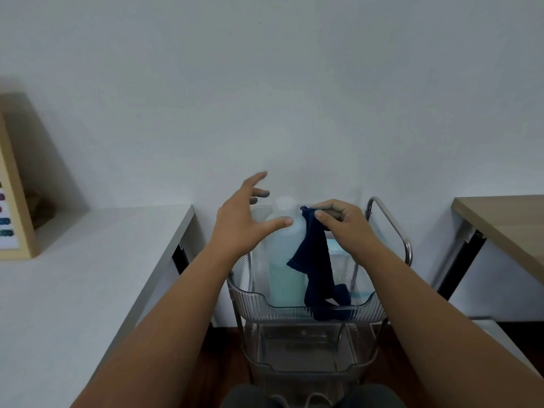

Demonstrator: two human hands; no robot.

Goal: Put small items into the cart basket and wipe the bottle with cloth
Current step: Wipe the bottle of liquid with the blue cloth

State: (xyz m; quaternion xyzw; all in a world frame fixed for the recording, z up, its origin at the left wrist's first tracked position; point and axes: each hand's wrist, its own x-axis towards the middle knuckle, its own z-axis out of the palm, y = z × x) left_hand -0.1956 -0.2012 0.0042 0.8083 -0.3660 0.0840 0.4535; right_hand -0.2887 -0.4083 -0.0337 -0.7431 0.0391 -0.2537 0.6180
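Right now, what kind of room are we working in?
Probably an office or study room: a white desk left, a wooden table right, and a clear rolling cart against a plain wall.

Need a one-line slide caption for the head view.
Right hand holds dark cloth against the bottle in the cart basket; left hand open beside it.

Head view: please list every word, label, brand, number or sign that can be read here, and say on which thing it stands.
No text can be read in this view.
Bottle: translucent, no label or print visible.
Dark blue cloth: no tag visible.
Clear cart basket: no brand mark visible.
Wooden-framed board at the left edge: only coloured marks, too blurred and cut off to read.
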